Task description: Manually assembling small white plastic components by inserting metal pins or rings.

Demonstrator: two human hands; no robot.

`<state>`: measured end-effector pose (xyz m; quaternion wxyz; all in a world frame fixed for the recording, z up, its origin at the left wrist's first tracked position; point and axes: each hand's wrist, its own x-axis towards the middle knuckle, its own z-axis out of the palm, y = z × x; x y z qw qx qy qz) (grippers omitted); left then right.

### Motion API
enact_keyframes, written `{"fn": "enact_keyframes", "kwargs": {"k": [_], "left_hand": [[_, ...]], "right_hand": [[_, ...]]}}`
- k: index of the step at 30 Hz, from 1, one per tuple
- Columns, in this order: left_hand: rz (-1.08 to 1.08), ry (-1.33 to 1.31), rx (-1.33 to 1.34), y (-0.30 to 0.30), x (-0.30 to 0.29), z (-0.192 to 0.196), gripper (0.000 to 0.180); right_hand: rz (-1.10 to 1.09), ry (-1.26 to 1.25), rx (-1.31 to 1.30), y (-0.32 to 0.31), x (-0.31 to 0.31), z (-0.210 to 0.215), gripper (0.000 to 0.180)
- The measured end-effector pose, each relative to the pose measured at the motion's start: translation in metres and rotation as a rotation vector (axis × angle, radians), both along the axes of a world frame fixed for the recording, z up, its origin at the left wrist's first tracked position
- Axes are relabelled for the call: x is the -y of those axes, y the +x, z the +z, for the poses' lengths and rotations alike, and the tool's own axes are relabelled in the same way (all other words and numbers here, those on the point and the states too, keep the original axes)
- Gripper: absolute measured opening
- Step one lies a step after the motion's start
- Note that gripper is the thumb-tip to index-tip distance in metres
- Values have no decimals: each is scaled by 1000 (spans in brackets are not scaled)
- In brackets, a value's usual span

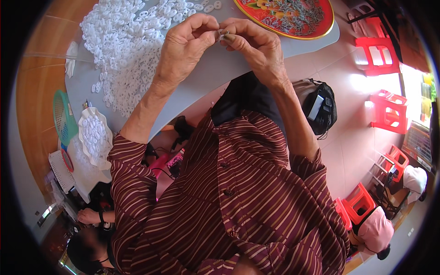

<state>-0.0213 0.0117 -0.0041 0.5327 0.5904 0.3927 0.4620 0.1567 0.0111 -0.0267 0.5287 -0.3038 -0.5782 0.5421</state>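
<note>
White piece (pixel 222 33) between both grips

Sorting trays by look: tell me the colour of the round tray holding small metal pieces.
Red round tray with gold rim, seen in head view.

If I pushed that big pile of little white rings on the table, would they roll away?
Probably not far. The white rings look flat and tiny, so they would likely slide and scatter on the smooth grey table. They seem light: a heap sits loosely, and both hands pinch one easily.
</note>
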Motion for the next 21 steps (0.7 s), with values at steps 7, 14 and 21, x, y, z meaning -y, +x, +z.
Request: {"fn": "enact_keyframes", "kwargs": {"k": [7,14,21], "left_hand": [[-37,-13,-111,5,3,2,16],[-39,-96,-115,4,4,2,25],[44,-97,-67,4,-2,6,30]], "right_hand": [[-22,-46,-134,0,4,4,13],[-130,-98,-62,0,5,2,17],[-100,-60,1,-3,7,8,22]]}}
